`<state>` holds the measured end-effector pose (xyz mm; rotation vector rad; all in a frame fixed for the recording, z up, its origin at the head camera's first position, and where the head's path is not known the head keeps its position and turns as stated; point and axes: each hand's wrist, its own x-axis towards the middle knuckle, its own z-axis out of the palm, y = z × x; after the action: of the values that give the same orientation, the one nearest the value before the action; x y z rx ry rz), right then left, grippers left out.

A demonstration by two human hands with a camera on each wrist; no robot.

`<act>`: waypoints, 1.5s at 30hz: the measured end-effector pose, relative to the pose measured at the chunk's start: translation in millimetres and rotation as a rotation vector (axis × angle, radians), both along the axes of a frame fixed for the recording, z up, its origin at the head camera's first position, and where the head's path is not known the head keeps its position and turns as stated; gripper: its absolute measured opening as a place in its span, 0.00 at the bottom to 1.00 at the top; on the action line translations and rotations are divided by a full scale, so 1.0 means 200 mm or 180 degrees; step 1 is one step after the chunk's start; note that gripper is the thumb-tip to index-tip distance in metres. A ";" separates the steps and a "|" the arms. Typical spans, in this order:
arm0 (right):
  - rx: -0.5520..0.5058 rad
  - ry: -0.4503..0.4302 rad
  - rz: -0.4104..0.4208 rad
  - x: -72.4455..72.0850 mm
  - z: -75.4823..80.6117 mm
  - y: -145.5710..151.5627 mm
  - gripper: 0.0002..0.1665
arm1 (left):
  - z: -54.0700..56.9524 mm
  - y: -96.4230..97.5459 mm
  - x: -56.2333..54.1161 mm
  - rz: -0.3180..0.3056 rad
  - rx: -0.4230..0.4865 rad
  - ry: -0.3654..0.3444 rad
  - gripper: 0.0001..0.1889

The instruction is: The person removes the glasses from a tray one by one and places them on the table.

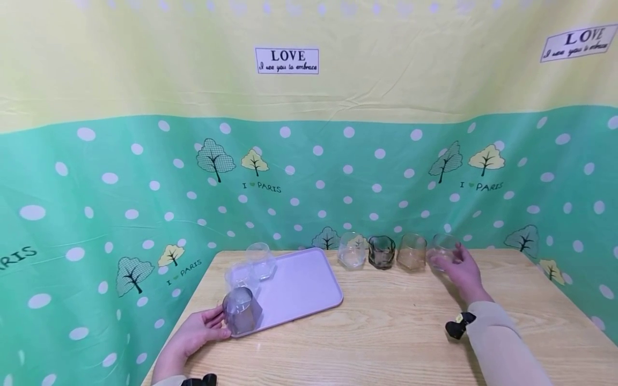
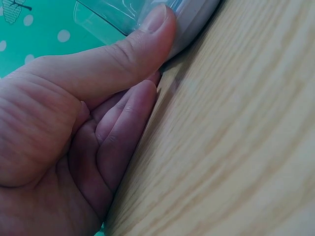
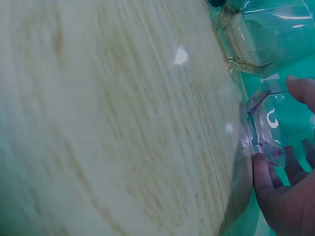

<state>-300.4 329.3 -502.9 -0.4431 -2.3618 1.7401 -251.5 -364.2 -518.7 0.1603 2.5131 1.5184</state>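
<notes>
Lilac in colour, a shallow rectangular tray (image 1: 299, 284) lies flat on the wood-grain desk (image 1: 386, 327). It carries three glasses along its left end: a grey glass (image 1: 240, 316) at the near corner, and beyond it a nearer clear tumbler (image 1: 237, 277) and a farther clear tumbler (image 1: 263, 262).

The left hand (image 1: 195, 331) is at the tray's near left corner, thumb and fingers bent about the grey glass. The left wrist view shows the thumb tip at the glass's lower part, just over the tray's edge — whether the hand also bears on the tray cannot be told.

To the right of the tray, a row of glasses stands upright along the desk's back edge. Counting away from the tray: a colourless glass (image 1: 351, 252), a dark glass (image 1: 382, 253), an amber glass (image 1: 412, 253) and, farthest out, a faintly tinted glass (image 1: 440, 248). The right hand (image 1: 464, 276) grips this last one — thumb on one side, fingers on the other, as the right wrist view confirms. It stands just beside the amber glass, well apart from the tray.

Behind the tray hangs a dotted green-and-yellow cloth (image 1: 309, 166), printed with trees and lettering.
</notes>
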 end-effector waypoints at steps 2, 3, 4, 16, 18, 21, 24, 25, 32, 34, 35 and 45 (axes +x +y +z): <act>0.0020 0.0006 -0.0012 0.00 0.00 -0.01 0.71 | 0.00 0.00 0.00 -0.0004 -0.0003 0.0000 0.45; 0.0018 0.0003 -0.0005 0.00 0.00 -0.01 0.71 | 0.00 0.00 0.00 -0.0005 -0.0001 -0.0004 0.45; 0.0026 0.0000 0.0006 0.00 0.00 -0.01 0.71 | 0.00 0.00 0.00 0.0006 0.0010 -0.0014 0.45; 0.0132 0.0254 -0.0624 0.04 0.03 -0.11 0.77 | -0.01 0.00 0.00 0.0014 0.0049 -0.0032 0.45; 0.0075 0.0350 -0.0752 0.05 0.05 -0.14 0.76 | -0.01 0.00 0.00 0.0023 0.0029 -0.0025 0.45; -0.0161 0.0451 -0.0840 0.08 0.09 -0.19 0.73 | -0.01 0.01 0.00 0.0023 0.0011 -0.0015 0.45; -0.0404 0.0525 -0.0931 0.09 0.13 -0.25 0.69 | 0.00 0.01 0.00 0.0024 -0.0006 0.0003 0.45; -0.0473 0.0561 -0.0958 0.10 0.14 -0.27 0.67 | 0.00 0.01 0.00 0.0016 0.0003 0.0003 0.45; -0.0337 0.0894 -0.0747 0.13 0.18 -0.47 0.55 | 0.01 0.01 0.01 0.0051 -0.0004 -0.0028 0.46; -0.0173 0.0945 -0.0557 0.15 0.18 -0.53 0.55 | 0.01 0.01 0.01 0.0064 0.0002 -0.0040 0.46; -0.0115 0.0973 -0.0457 0.16 0.18 -0.57 0.56 | 0.01 0.01 0.01 0.0063 0.0007 -0.0045 0.45; 0.0174 0.1095 0.0140 0.21 0.13 -0.84 0.53 | -0.01 0.00 -0.01 -0.0042 0.0010 0.0011 0.44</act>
<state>-259.3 161.0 -476.4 -0.0743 -2.1793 1.6134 -252.8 -364.8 -519.9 0.1798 2.5073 1.5186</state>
